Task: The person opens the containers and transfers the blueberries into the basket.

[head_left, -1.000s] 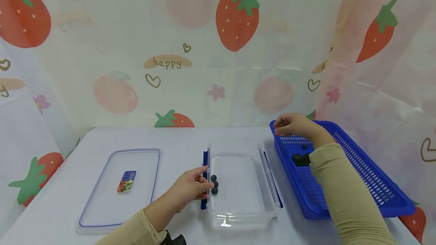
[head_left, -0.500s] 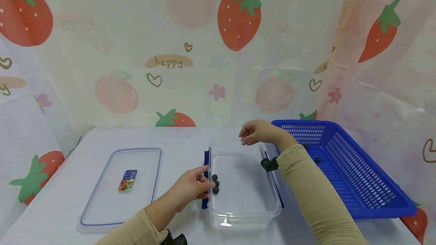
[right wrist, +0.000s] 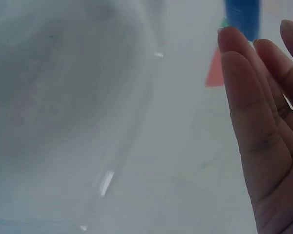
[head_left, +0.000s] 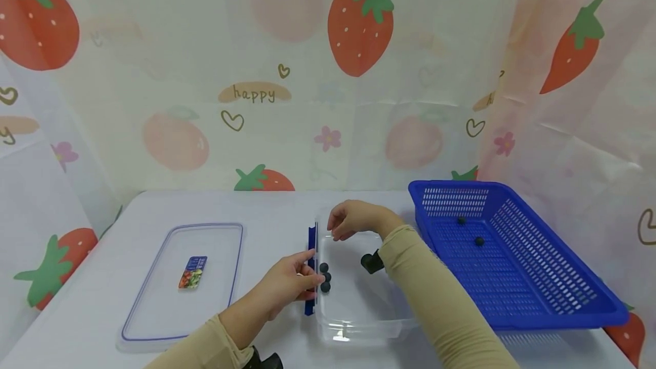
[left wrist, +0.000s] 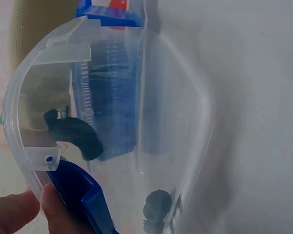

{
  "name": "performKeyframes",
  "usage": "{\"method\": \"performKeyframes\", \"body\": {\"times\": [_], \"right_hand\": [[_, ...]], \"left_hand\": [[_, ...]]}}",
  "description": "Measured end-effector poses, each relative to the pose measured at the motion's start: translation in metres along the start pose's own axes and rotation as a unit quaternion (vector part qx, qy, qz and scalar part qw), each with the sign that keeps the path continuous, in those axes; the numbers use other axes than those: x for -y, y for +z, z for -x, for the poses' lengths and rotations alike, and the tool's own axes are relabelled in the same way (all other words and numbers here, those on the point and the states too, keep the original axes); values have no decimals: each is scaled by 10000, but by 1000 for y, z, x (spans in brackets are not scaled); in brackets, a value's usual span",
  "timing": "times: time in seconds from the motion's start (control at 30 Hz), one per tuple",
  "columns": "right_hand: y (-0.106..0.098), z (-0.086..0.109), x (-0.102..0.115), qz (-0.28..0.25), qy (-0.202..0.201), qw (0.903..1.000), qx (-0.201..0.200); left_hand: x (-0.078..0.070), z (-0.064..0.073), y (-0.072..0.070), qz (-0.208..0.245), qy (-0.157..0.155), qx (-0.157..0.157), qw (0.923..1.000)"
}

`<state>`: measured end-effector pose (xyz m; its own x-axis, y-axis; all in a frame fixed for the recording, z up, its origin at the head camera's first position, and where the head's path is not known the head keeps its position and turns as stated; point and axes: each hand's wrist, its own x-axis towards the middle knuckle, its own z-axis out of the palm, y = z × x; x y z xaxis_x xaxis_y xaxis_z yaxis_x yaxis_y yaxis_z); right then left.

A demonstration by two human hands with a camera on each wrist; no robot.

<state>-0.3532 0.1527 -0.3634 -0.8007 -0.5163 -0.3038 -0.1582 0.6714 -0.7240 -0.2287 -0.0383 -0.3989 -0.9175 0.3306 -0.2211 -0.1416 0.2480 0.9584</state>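
A clear plastic box (head_left: pixel 353 278) with blue side latches stands in the middle of the table. Inside, along its left wall, sit several dark blueberries (head_left: pixel 324 287), seen through the plastic in the left wrist view as dark round shapes (left wrist: pixel 157 204). My left hand (head_left: pixel 289 283) pinches the box's left wall beside the blue latch (left wrist: pixel 83 195). Over the far part of the box hovers my right hand (head_left: pixel 361 219), its fingertips drawn together. In the right wrist view the fingers (right wrist: pixel 254 117) lie close to each other; whether anything is between them is hidden.
A blue perforated basket (head_left: pixel 558 278) stands to the right, with two dark berries (head_left: pixel 479 241) showing on its floor. At the left lies a clear lid (head_left: pixel 154 306) with a blue seal and a colourful label (head_left: pixel 193 272). A strawberry-print curtain (head_left: pixel 328 101) hangs behind the table.
My right hand has moved left from above the basket to above the far part of the box, uncovering the basket's berries. The left hand has kept its hold on the box.
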Motion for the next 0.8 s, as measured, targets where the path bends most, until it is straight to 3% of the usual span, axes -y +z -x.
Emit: {"method": "performKeyframes", "body": {"times": [0.33,0.8], "right_hand": [[26,-15,-15,89,282,9983,509],[38,-16,-22,-518,451,9919,1067]], "left_hand": [[2,-1,-1,-2,134,47,9999],[2,-1,0,-6,173,55,9998]]}}
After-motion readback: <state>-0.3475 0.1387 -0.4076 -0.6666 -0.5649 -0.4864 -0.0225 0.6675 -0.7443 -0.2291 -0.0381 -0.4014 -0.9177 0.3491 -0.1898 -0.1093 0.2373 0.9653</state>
